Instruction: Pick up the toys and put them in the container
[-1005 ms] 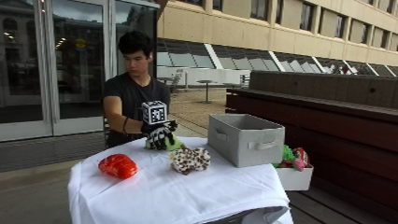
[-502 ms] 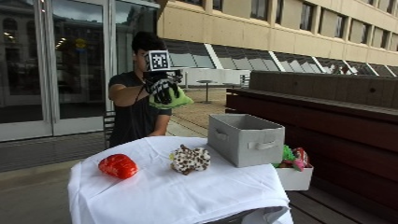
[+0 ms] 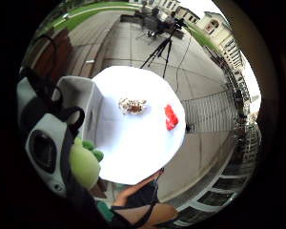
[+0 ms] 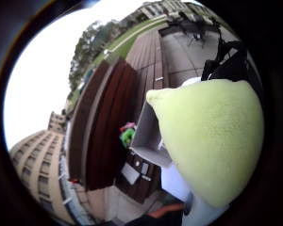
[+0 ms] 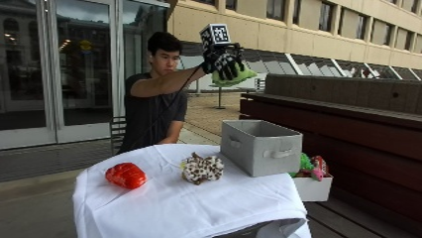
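My gloved right hand (image 5: 222,61) is raised high above the table, level with the person's head, and grips a light green plush toy (image 5: 236,77). The same green toy (image 4: 212,141) fills much of the thumb side palm view and shows beside the palm (image 3: 84,162). The grey fabric container (image 5: 261,147) stands on the right of the white-covered table (image 5: 198,203), below and right of the hand. A brown-and-white spotted plush toy (image 5: 202,168) lies at mid-table, and a red toy (image 5: 126,175) lies on the left. From above, the spotted toy (image 3: 132,106) and red toy (image 3: 170,117) rest on the white cloth.
A white box (image 5: 312,186) with several colourful toys (image 5: 310,165) sits low beside the table's right side. A dark wooden bench wall (image 5: 356,129) runs behind it. A camera tripod (image 3: 159,47) stands on the pavement beyond the table.
The hand has lifted the green toy from the table to head height, then carried it right, toward the space above the container. The spotted and red toys have not moved.
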Demonstrator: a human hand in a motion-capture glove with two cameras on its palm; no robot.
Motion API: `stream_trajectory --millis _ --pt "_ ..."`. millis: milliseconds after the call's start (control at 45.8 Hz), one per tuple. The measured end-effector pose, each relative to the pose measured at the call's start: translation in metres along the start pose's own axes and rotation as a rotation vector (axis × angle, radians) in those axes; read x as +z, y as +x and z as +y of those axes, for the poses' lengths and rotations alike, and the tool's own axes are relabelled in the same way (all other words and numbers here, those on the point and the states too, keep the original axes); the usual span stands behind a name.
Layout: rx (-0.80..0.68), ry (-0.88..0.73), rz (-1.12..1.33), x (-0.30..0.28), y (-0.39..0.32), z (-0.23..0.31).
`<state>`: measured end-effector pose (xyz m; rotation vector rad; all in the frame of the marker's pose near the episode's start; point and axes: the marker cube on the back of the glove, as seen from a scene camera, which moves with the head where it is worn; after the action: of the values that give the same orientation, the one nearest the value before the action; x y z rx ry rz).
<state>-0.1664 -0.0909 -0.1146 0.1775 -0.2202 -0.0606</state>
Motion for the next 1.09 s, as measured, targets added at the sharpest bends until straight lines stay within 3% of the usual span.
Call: stream_trajectory --millis 328,699,830,1092 --pt "-0.147 -0.1 -0.035 0.084 -0.118 -0.004" --pt "-0.169 -0.318 -0.045 0.13 -0.127 0.011" --pt "-0.18 -0.263 -0.016 0.109 -0.108 0.008" --pt "-0.158 -0.176 0.103 0.081 0.013 -0.023"
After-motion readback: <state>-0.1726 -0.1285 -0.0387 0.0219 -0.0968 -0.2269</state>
